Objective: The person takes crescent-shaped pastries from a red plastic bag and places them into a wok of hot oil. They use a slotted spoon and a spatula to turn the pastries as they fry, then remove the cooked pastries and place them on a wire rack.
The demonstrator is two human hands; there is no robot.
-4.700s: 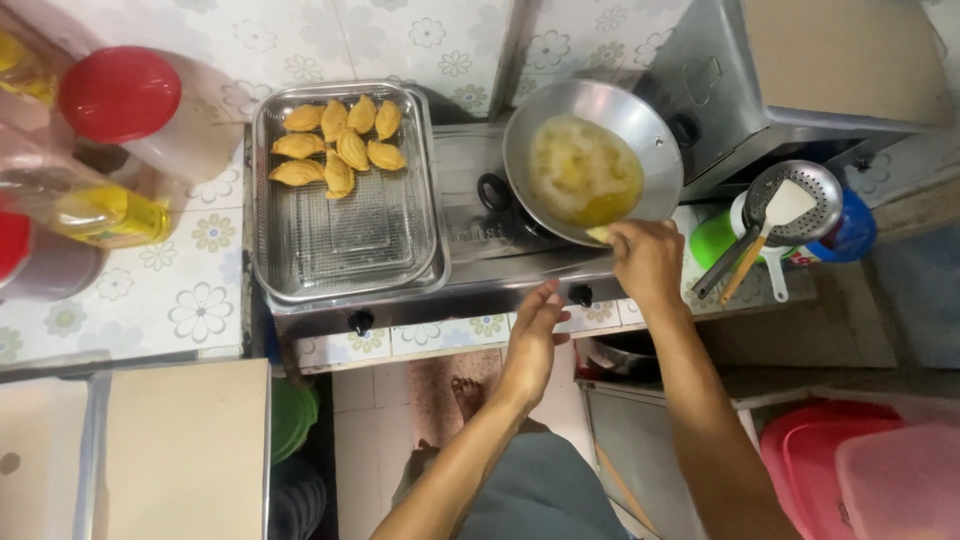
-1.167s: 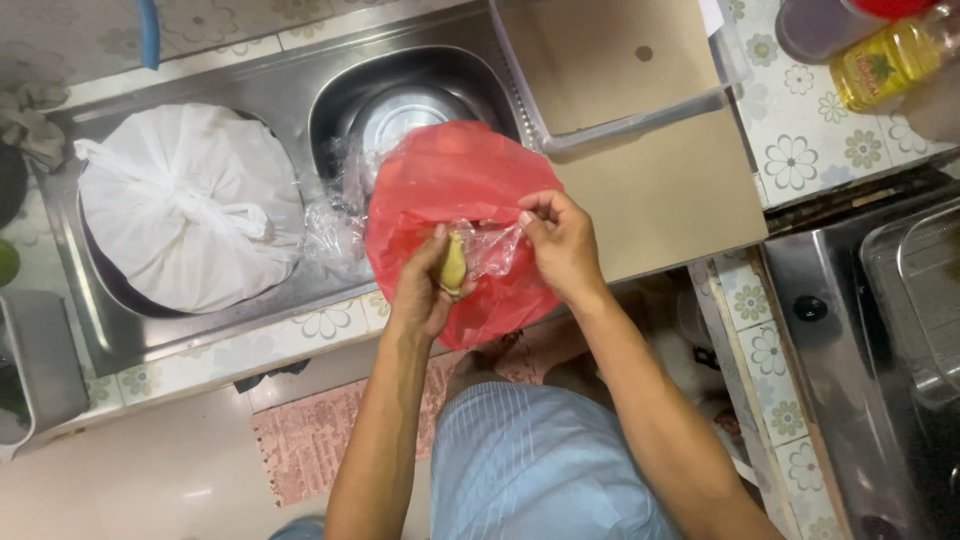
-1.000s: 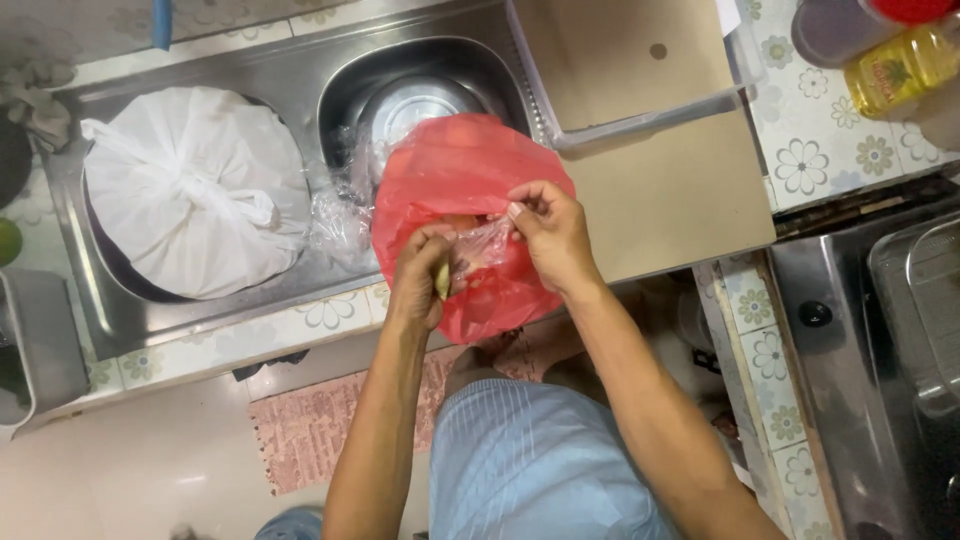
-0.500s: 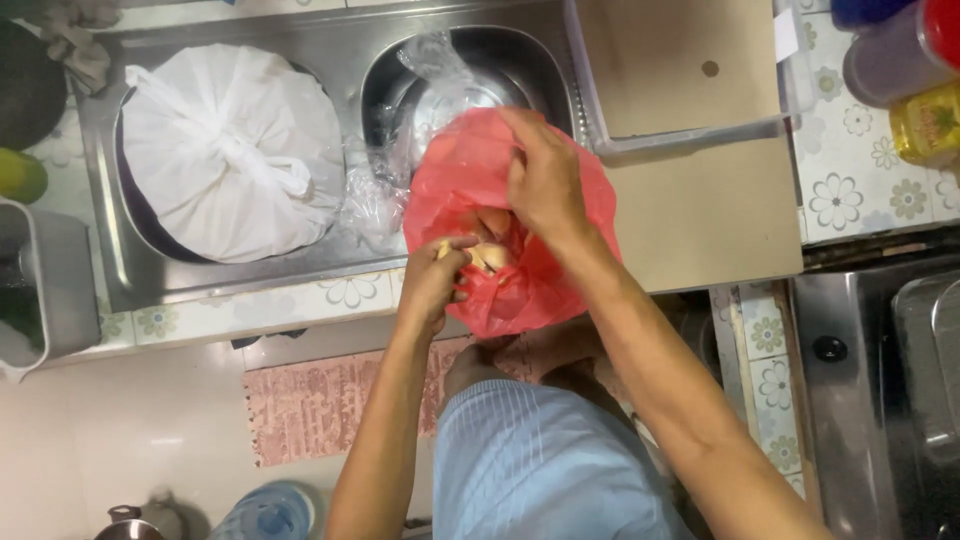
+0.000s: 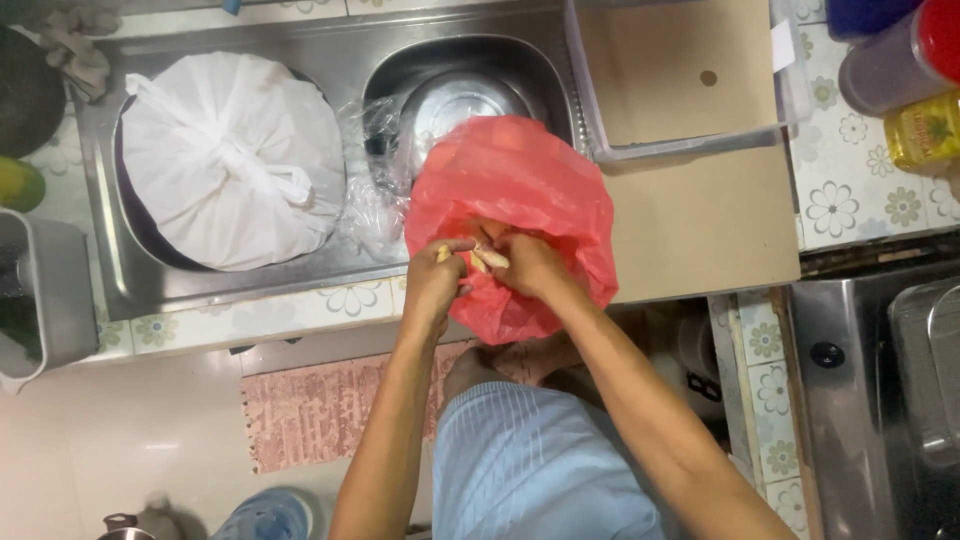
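A red plastic bag rests at the counter's front edge, partly over the steel sink. My left hand and my right hand meet at the bag's open mouth. Both grip a small pale yellow food piece between their fingers, just inside the opening. What else lies inside the bag is hidden.
A tied white bag fills the left sink basin. A steel bowl and clear plastic sit in the right basin. A wooden board and clear tray lie to the right, with oil bottle and stove beyond.
I turned from the stove and frying pan to the sink side. My right hand came back from deep in the red bag to its mouth, beside my left hand.
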